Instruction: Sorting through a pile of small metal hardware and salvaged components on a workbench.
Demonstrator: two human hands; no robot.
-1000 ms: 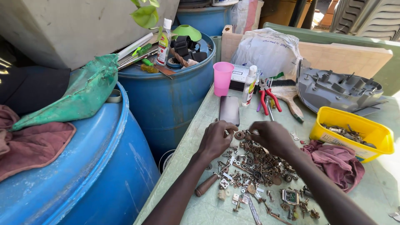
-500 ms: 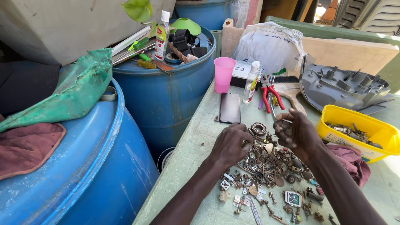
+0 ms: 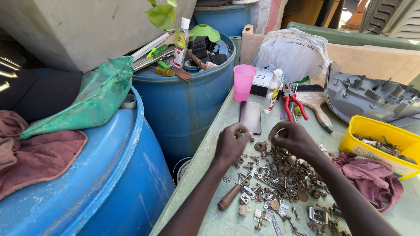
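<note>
A heap of rusty screws, nuts, washers and small metal parts [image 3: 284, 179] lies spread on the pale green table [image 3: 210, 170]. My left hand [image 3: 232, 144] hovers over the heap's near-left edge, fingers curled and pinched; whether a small part sits in them I cannot tell. My right hand [image 3: 294, 139] is over the heap's far side, fingers bent down onto the parts. A round metal ring [image 3: 260, 146] lies between the two hands. A wooden-handled tool [image 3: 230, 197] rests at the heap's left edge.
A dark phone [image 3: 250, 117], pink cup [image 3: 243, 82], white bottle [image 3: 272, 91], red pliers [image 3: 294, 104] and brush [image 3: 318, 109] sit beyond the hands. A yellow tub of parts [image 3: 376, 142] and maroon rag [image 3: 372, 178] lie right. Blue barrels [image 3: 183, 105] stand left.
Both hands have shifted across the heap: the left moved up toward the phone, the right came back in close to it. The camera has tilted slightly.
</note>
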